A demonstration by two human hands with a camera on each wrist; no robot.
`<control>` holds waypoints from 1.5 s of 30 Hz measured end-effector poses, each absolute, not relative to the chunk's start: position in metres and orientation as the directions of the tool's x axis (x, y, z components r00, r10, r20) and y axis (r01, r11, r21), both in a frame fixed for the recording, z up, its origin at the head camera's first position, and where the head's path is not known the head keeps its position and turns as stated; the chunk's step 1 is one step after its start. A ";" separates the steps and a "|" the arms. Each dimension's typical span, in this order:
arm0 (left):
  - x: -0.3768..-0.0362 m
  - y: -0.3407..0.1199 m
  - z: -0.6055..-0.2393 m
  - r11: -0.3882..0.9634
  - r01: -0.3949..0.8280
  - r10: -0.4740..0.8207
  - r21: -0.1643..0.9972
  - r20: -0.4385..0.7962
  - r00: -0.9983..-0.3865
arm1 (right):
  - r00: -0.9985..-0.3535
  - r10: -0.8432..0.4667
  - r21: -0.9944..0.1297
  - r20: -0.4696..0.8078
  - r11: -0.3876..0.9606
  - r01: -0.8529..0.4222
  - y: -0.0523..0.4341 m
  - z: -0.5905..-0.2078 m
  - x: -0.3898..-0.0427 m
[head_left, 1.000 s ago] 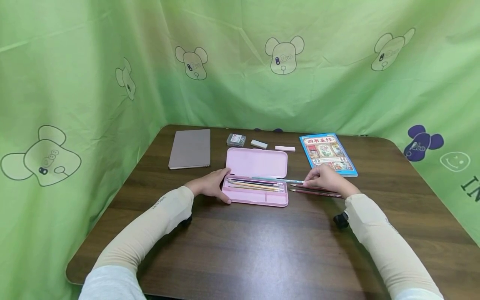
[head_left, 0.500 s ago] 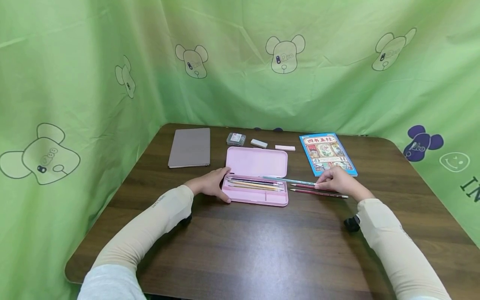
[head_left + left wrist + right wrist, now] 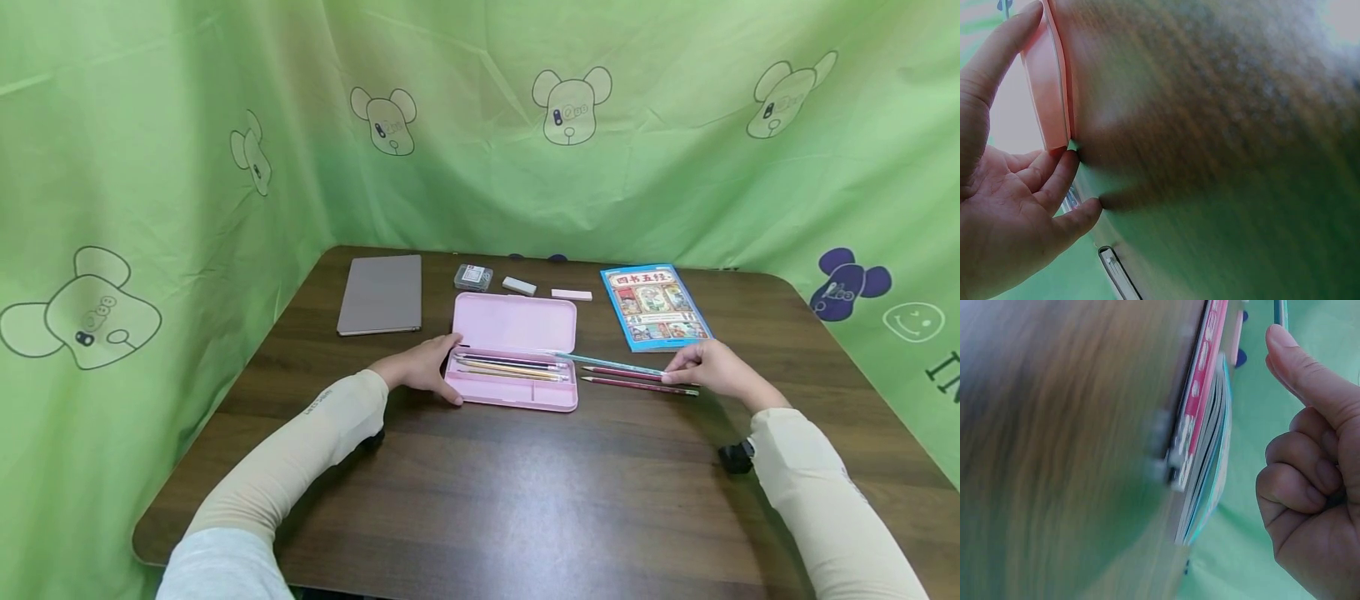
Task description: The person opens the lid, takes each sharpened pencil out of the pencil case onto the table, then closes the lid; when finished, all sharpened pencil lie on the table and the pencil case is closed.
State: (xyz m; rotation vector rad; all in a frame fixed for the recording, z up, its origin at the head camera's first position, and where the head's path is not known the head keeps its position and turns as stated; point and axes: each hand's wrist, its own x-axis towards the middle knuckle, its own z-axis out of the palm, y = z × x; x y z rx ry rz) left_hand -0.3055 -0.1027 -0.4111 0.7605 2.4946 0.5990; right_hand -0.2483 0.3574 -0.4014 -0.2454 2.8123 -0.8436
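A pink pencil case [image 3: 513, 323] lies open on the table, its lid laid back, with several pencils [image 3: 510, 368] in its tray. My left hand [image 3: 423, 367] grips the case's left end, thumb at the front corner and fingers at the back; the left wrist view shows fingertips at the case's corner. My right hand [image 3: 708, 371] pinches a light blue pencil [image 3: 607, 362] by its right end, between thumb and forefinger, other fingers curled in. The pencil's left tip overlaps the case's right part. Two dark red pencils [image 3: 637, 386] lie on the table below it, partly behind the right hand.
Behind the case are a small clear box [image 3: 473, 277], a white eraser [image 3: 519, 287] and a pink-white strip [image 3: 572, 295]. A grey notebook [image 3: 381, 296] lies at the back left, a blue-edged book [image 3: 655, 308] at the back right. Green cloth [image 3: 465, 167] hangs round the table [image 3: 525, 500].
My right hand has moved to the right with the light blue pencil, drawing it mostly out from over the pencil case. My left hand stays at the case's left end.
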 end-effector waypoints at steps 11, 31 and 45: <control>-0.307 -0.103 -0.413 0.756 0.407 0.602 0.512 -0.299 -0.741 | -0.961 -0.244 -0.548 -0.130 0.825 -0.136 0.380 -0.400 -0.233; -0.307 -0.102 -0.413 0.762 0.392 0.590 0.516 -0.305 -0.747 | -0.942 -0.292 -0.571 -0.168 0.807 -0.149 0.403 -0.404 -0.217; -0.308 -0.103 -0.414 0.766 0.392 0.588 0.509 -0.310 -0.747 | -0.929 -0.312 -0.539 -0.201 0.826 -0.161 0.408 -0.412 -0.222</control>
